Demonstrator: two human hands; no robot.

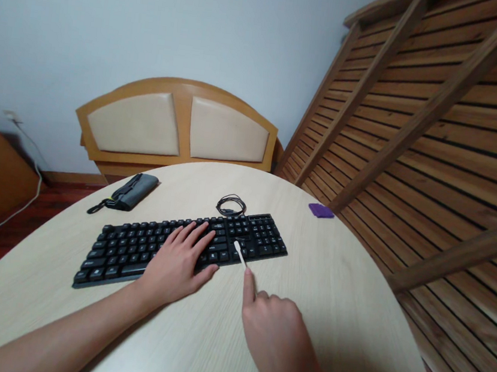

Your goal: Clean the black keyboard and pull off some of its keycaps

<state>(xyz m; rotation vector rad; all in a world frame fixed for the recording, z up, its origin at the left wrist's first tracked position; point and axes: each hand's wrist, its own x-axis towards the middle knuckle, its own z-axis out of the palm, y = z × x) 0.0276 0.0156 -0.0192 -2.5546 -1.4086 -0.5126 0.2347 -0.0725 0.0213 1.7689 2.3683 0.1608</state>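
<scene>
A black keyboard (132, 250) lies at a slant across the round table. My left hand (175, 264) rests flat on its middle keys, fingers spread, with the thumb at the near edge. In my right hand (274, 325) is a white cotton swab (241, 254), gripped with the index finger stretched along it. The swab's tip is over the keys near the arrow cluster; whether it touches them I cannot tell. My right palm and the swab's lower end are hidden behind the fingers.
Behind the keyboard lies its coiled black cable (231, 205). A dark grey pouch (135, 191) with a wrist loop sits at the table's (336, 281) far left, and a folded purple cloth (321, 210) near its right edge. A slatted wooden panel (439, 143) leans on the right.
</scene>
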